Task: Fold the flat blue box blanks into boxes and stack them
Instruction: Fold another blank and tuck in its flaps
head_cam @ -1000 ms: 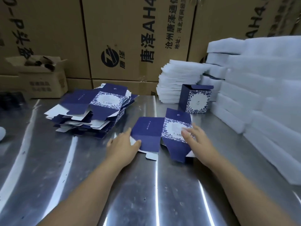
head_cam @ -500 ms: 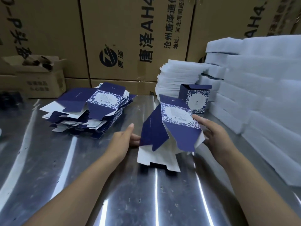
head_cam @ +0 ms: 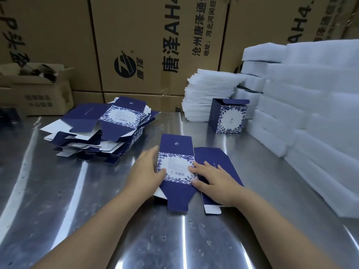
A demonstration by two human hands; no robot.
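Note:
One flat blue box blank [head_cam: 175,150] lies on the steel table [head_cam: 97,220] in front of me, its patterned label panel facing up. My left hand [head_cam: 146,171] rests on the blank's left edge, thumb on the label panel. My right hand [head_cam: 213,181] presses flat with spread fingers on the plain blue panel to the right. A messy pile of flat blue blanks [head_cam: 101,131] sits at the left. One folded blue box [head_cam: 228,116] stands upright at the back right.
White foam sheets [head_cam: 206,96] are stacked behind the folded box, and thick white foam blocks [head_cam: 310,113] line the right side. Large brown cartons [head_cam: 151,45] form the back wall. A small open carton [head_cam: 38,90] stands at the far left.
The blank was lifted and partly opened half a second ago; now it lies flat on the table again, flipped with the plain panel to the right, both hands pressing it down.

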